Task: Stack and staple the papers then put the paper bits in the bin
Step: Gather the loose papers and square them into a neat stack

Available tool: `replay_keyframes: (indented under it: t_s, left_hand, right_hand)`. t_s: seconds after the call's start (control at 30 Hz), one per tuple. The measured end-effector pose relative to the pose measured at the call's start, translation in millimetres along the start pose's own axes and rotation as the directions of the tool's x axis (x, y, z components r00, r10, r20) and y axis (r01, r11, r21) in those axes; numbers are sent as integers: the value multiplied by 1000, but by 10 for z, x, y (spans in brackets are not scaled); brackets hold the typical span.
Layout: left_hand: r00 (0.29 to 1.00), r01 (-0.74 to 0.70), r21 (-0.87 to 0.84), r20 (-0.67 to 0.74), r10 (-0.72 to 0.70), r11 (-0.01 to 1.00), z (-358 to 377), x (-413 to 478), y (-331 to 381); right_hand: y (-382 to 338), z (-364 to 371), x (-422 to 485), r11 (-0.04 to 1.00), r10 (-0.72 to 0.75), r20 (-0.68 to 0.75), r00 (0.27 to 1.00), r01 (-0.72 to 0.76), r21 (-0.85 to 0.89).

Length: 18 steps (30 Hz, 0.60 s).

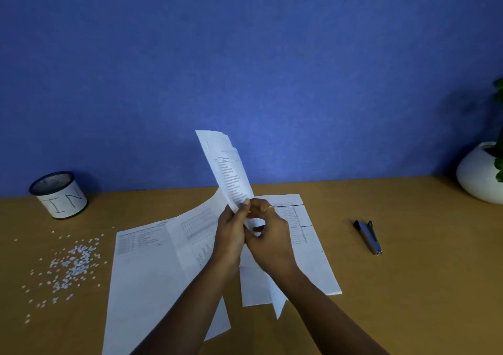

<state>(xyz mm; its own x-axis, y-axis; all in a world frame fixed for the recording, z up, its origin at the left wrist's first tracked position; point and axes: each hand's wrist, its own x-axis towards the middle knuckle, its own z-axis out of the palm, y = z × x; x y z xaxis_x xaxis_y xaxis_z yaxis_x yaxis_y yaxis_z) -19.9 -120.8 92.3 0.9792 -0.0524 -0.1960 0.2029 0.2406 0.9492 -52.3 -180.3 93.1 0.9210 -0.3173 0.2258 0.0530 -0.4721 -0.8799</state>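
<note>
The left hand (231, 235) and right hand (270, 241) meet above the middle of the surface (424, 267), both gripping one sheaf (230, 169) of printed papers; the fingers (268, 210) of the right hand are curled round its lower part, and the left hand's thumb and fingers pinch the same stretch from the other side. The sheaf stands nearly upright, long axis running up and away from the hands with a slight lean to the left; its bottom corner hangs below the wrists, just above the surface. How many sheets it holds is hard to tell, perhaps two or three, since the top edges are stepped and not yet flush.

More loose sheets (147, 273) lie flat beneath the hands, one overlapping another, one far edge curling up; they are yet to be gathered, I judge. The stapler (368, 237) lies well to the right with bare surface between, so the right hand is the nearer one for it (its long axis points roughly toward the person). The paper bits (73, 265) are scattered at the left, near the bin (60, 195), which stands by the blue wall; the left hand has open room to sweep there. A white plant pot (476, 175) sits at the far right, clear of all this.
</note>
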Motion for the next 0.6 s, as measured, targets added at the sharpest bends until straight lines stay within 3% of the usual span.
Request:
replay_keyframes:
  t_s: [0.13,0.27,0.47,0.6]
  left_hand:
    - [997,10,-49,-80,-14,999,-136,5,7]
    - [1000,1,-75,-27,-3,997,-271,24,67]
    - [989,-5,-123,143,23,992,-408,105,250]
    - [963,-33,-197,257,84,980,-398,169,487]
  right_hand:
    - [60,-3,-31,999,-26,128,991,20,48]
    - [153,-91,-14,982,-41,227,973,-2,186]
    - [446,-268,156,877,270,106,957,-290,384]
    - [602,-355,177,818,427,206,881,-473,327]
